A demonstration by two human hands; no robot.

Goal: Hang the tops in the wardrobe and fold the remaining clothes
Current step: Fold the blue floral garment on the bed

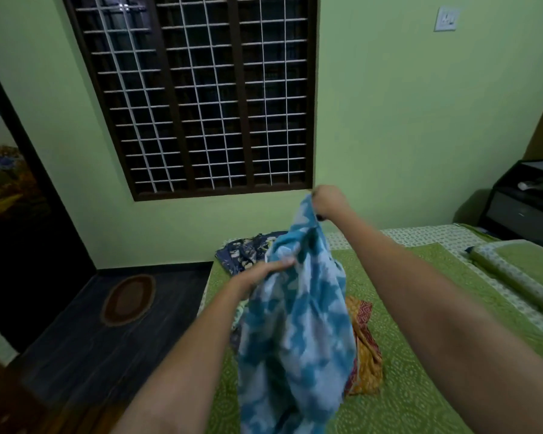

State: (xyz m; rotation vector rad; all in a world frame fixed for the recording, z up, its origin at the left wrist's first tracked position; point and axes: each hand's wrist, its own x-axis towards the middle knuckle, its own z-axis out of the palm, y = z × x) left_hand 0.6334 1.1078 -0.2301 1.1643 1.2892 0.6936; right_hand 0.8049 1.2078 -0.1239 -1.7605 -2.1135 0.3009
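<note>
Blue-and-white garment [295,324], a tie-dye patterned piece of clothing, hangs in the lower centre of the head view, lifted above the bed [420,386] by both hands. The right hand [326,202], just right of centre in the frame and below the window's lower corner, has its fingers curled tight around the top edge of the cloth, pinching it into a bunch. The left hand [264,272], lower and to the left, grips a fold at the garment's side, with thumb and fingers closed onto the fabric. The cloth drapes down from those two holds to the bottom edge of the frame.

Behind the hanging garment, an orange-and-red patterned garment [365,349] lies crumpled on the green bedspread, partly hidden. Farther back, near the bed's far corner, a dark blue printed garment [245,253] lies in a heap, just left of the lifted cloth.

A barred window [201,95] with a dark frame fills the upper centre. A switch plate [446,18] sits on the green wall at upper right. A dark bedside cabinet [524,205] stands at the right edge, and a pillow [514,270] lies below it on the bed. An oval rug [127,299] rests on the dark floor at lower left.
</note>
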